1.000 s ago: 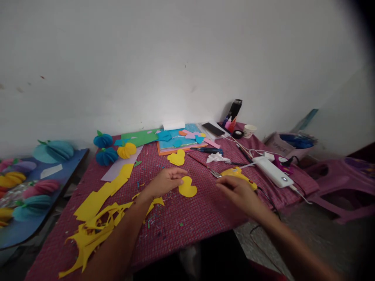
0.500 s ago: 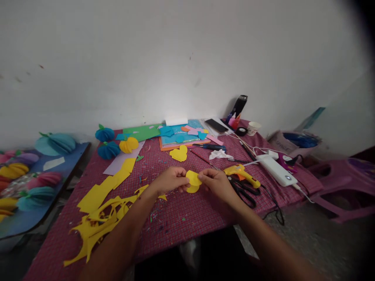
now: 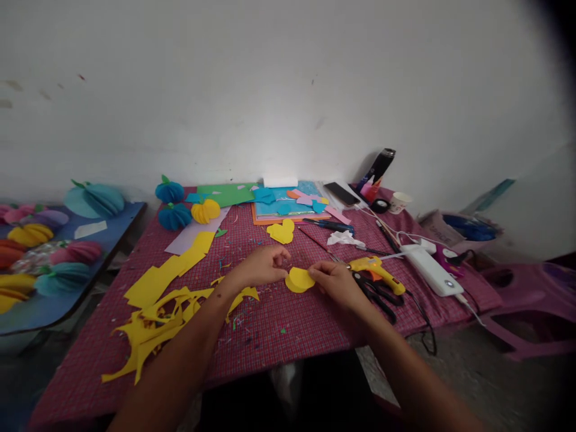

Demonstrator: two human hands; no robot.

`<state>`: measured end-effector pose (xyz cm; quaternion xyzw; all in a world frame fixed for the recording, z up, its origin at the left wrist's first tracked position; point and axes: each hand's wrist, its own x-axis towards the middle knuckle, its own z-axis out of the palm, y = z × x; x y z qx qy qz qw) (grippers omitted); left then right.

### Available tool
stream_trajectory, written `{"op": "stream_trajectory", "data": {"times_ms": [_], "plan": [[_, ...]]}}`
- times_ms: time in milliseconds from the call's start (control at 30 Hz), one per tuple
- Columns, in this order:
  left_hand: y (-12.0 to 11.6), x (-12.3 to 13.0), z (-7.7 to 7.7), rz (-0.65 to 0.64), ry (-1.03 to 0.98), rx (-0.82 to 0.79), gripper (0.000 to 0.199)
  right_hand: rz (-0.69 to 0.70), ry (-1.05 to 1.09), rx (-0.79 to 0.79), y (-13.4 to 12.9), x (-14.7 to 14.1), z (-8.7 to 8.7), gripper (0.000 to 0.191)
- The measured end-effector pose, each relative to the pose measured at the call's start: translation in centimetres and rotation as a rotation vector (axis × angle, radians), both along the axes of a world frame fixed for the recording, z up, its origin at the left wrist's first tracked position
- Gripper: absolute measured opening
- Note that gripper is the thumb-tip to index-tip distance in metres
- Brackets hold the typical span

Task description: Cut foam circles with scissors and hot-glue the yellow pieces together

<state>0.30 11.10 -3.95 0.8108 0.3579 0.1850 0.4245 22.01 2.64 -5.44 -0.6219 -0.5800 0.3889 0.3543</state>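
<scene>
Over the front middle of the table, a folded yellow paper disc (image 3: 299, 280) is pinched at its right edge by my right hand (image 3: 335, 282). Its layers fan slightly apart at the lower left. My left hand (image 3: 263, 266) is just left of the disc, fingers loosely bent and apart, with nothing visible in them. Behind the disc lie more yellow paper discs (image 3: 281, 231) in a small pile. To the right of my right hand are a yellow glue gun (image 3: 378, 272) and black-handled scissors (image 3: 375, 297).
Yellow paper scraps (image 3: 155, 327) and yellow strips (image 3: 168, 273) cover the left side of the checked tablecloth (image 3: 288, 336). Finished paper pumpkins (image 3: 206, 211) stand at the back left. A white power bank (image 3: 429, 270) with cables, a phone (image 3: 341, 194) and a paper cup (image 3: 399, 203) occupy the right.
My left hand has let go of the paper disc and drawn slightly up and left. The right hand keeps its pinch, and the disc now looks folded over. The view has shifted slightly.
</scene>
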Motion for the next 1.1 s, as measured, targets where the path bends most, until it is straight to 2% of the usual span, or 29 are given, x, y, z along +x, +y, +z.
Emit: {"op": "stream_trajectory", "data": {"times_ms": [67,200,267,400,500,667,800,867,1100], "plan": [[-0.1,-0.2,0.0,-0.078,0.085,0.110,0.037,0.014,-0.050,0.006,0.1,-0.3,-0.1,0.024],[-0.7,0.0,-0.1,-0.191,0.211,0.275,0.036,0.055,-0.096,0.032,0.2,-1.0,-0.1,0.021],[-1.0,0.2,-0.2,-0.206,0.256,0.329,0.036,0.082,-0.164,0.089,0.0,-1.2,0.0,0.017],[-1.1,0.4,-0.5,-0.198,0.278,0.374,0.035,0.058,-0.440,0.277,-1.0,-1.2,0.3,0.018],[-1.1,0.3,-0.6,-0.211,0.249,0.373,0.030,0.086,-0.504,0.284,-1.9,-1.1,0.3,0.017],[-1.2,0.5,-0.8,-0.186,0.230,0.369,0.037,0.086,-0.371,0.260,-2.2,-0.6,-0.4,0.016],[-1.7,1.0,-0.8,-0.190,0.210,0.380,0.061,0.054,-0.203,0.218,-1.8,-0.3,-0.9,0.020],[-2.0,1.2,-0.8,-0.178,0.218,0.383,0.067,0.052,-0.123,0.198,-1.7,-0.4,-1.0,0.018],[-2.1,1.6,-1.3,-0.215,0.218,0.424,0.047,0.056,0.131,0.127,-1.5,-0.2,-1.2,0.007]]}}
